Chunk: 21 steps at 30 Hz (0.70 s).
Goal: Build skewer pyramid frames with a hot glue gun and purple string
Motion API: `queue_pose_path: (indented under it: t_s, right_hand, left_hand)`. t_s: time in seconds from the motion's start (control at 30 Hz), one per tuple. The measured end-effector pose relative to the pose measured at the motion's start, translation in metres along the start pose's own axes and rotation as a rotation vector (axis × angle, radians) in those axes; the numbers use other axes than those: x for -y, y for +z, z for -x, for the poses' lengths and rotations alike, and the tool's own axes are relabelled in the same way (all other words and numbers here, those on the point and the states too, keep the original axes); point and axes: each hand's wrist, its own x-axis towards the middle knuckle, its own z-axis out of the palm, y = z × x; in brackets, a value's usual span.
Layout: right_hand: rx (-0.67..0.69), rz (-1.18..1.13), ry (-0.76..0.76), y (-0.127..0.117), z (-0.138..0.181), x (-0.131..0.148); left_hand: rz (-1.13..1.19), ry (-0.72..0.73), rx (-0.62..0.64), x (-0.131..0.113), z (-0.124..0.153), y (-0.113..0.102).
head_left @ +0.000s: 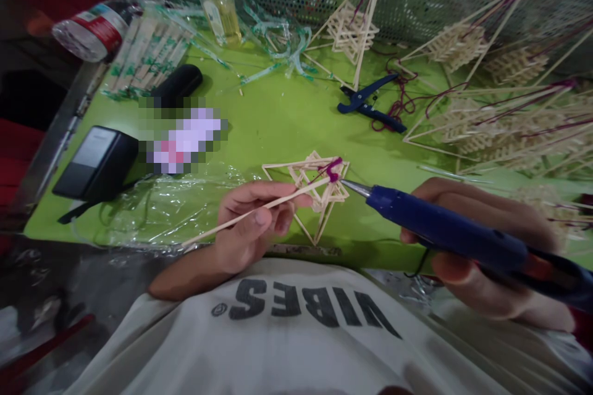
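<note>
My left hand (pixel 252 222) is closed on a thin wooden stick (pixel 241 216), pinched between thumb and fingers. The stick's far end meets the purple-tied tip of a small stick frame (pixel 319 197), which has crossed sticks in its middle. In my right hand (pixel 482 247) is a blue hot glue gun (pixel 445 222), gripped around its body. Its metal nozzle points left and sits right beside the purple tip; whether it touches I cannot tell.
Blue cutters (pixel 370 102) lie behind the frame near tangled purple string (pixel 403 99). Several finished-looking stick frames (pixel 467 49) stand at right. Packaged sticks (pixel 143 52), a bottle (pixel 217 6), a black device (pixel 97 160) and clear plastic wrap (pixel 157 203) occupy the left.
</note>
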Motion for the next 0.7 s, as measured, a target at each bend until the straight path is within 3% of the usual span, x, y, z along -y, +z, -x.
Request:
queue_pose_path:
  t_s: [0.7]
  right_hand:
    - [0.004,0.022,-0.002,0.003,-0.002,0.0061]
  left_hand:
    - [-0.025,-0.019,0.047,0.0008,0.0026,-0.0039]
